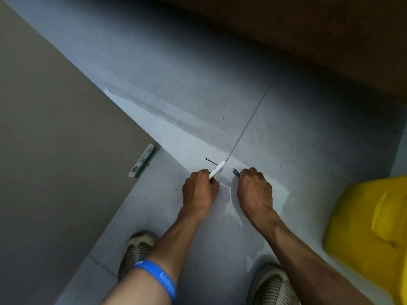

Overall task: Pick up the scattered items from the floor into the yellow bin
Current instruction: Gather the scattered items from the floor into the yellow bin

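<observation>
So we've got the left hand (199, 190) curled around a slim white plastic pen (218, 170) and the right hand (253, 190) pinching a small dark clip-like thing (236, 172). A thin black wire hairpin (211, 161) and flat green-white packet (143, 161) remain on the smooth grey tile; glossy yellow plastic bin (370, 234) sits near right.

floor (297, 133): grey tiles, one grout line running diagonally
panel (55, 139): large, flat, taupe, at left over the tiles
wood surface (319, 36): brown, top right
shoes (137, 249): grey mesh, one on each side near the bottom edge
wristband (161, 277): blue, printed
</observation>
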